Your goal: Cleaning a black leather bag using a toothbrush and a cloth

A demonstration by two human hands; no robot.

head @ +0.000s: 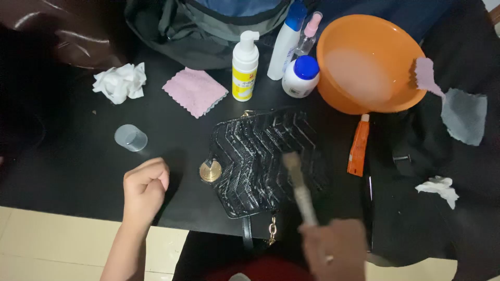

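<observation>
On the black table (78,171) my left hand (146,184) rests curled into a loose fist, holding nothing, just left of the small gold tin (210,170). Low and right, my right hand (333,250) is clamped around a brush (301,187), its blurred bristles over the quilted black bag (255,156) lying flat at the table's middle. Behind the bag stand a foam bottle (245,65), two more bottles and an orange basin (370,62), with a pink cloth (195,91) and clear cap (130,138) off left.
</observation>
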